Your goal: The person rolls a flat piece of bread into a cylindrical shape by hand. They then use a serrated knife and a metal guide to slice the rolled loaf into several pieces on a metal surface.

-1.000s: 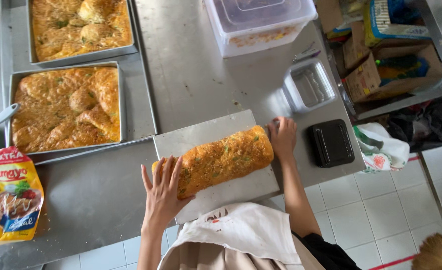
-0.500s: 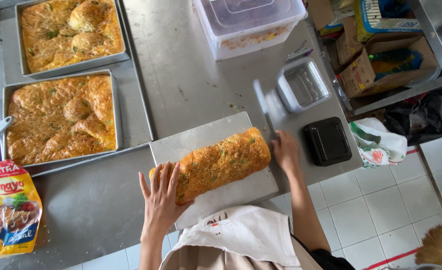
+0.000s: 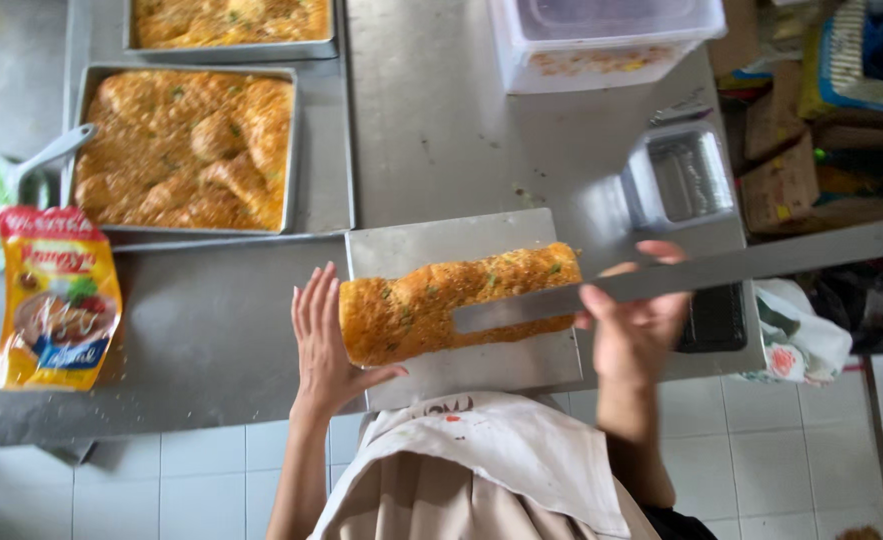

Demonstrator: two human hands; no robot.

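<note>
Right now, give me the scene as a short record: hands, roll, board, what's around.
left hand: open, flat against the left end of the roll
right hand: holds a long knife, blade lying across the roll
roll: golden, crumbed, lying on the board, uncut as far as it shows
board: metal, at the counter edge
trays: two, crumbed food, upper left
packet: yellow, far left
tub: clear, lidded, top

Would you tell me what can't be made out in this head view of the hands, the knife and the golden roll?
- Top baking tray: cut off by the upper edge.
- Clear plastic tub: cut off by the upper edge.
- Knife in the right hand: motion-blurred; handle not discernible.
- Roll: left end hidden by the left hand.
</note>
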